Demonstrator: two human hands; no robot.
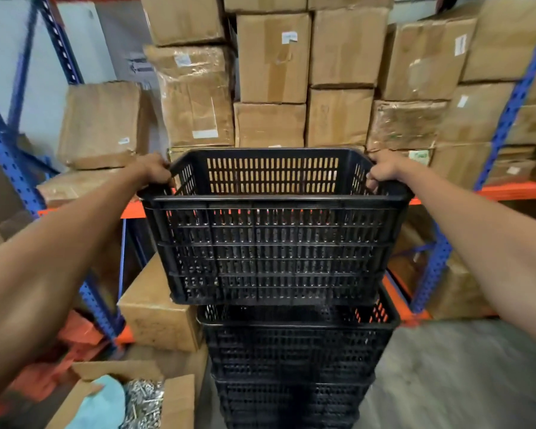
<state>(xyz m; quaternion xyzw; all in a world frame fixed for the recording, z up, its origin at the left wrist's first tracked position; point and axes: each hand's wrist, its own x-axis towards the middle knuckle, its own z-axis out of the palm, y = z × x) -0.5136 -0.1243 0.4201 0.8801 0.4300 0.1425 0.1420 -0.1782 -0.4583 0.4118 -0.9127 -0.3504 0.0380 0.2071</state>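
Observation:
A black slotted plastic crate (273, 243) hangs in front of me, held up at chest height with nothing visible inside it. My left hand (153, 170) grips its left rim, fingers curled over the edge. My right hand (384, 170) grips the right rim the same way. Directly below it stands a stack of black crates (294, 360) on the floor; the held crate's bottom sits just above or in the top one's opening, and I cannot tell whether they touch.
Blue and orange shelving (508, 113) packed with cardboard boxes (273, 57) fills the background. A closed carton (158, 305) stands left of the stack. An open box with screws and a teal cloth (130, 400) lies at bottom left. Grey floor (461, 373) lies to the right.

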